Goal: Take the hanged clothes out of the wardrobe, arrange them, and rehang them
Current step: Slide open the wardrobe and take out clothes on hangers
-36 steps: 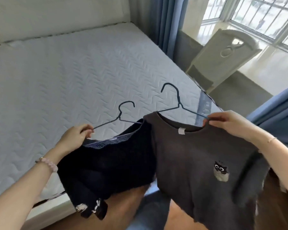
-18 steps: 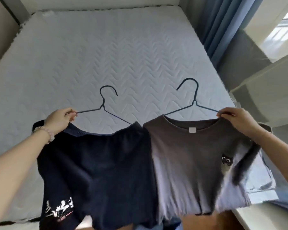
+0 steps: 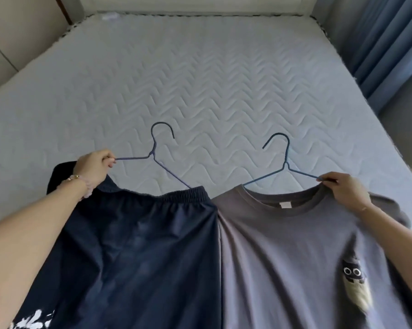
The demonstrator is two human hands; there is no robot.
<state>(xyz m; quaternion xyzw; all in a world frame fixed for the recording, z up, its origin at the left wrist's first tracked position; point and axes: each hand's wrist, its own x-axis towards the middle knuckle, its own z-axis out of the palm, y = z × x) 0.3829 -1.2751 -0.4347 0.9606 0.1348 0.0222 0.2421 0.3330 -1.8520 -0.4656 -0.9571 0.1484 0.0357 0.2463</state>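
Left hand [image 3: 93,168] at 9 o'clock pinched one arm of a blue wire hanger [image 3: 152,155] carrying navy shorts [image 3: 141,245]. Right hand [image 3: 345,191] at 3 o'clock pinched the second hanger [image 3: 286,166] at the collar of a grey T-shirt [image 3: 283,257]. Garments sat side by side at 6 o'clock, edges touching, over the quilted bed [image 3: 200,79]. Hooks pointed to 12.

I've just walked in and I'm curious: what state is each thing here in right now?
left-hand grip, pinching one arm of the left hanger.
right-hand grip, pinching one arm of the right hanger at the collar.
left hanger, hook pointing away, other arm inside the navy shorts waistband.
right hanger, hook pointing away, other arm inside the grey T-shirt neck.
navy shorts, spread out.
grey T-shirt, spread out, print side showing.
mattress, bare, quilted.
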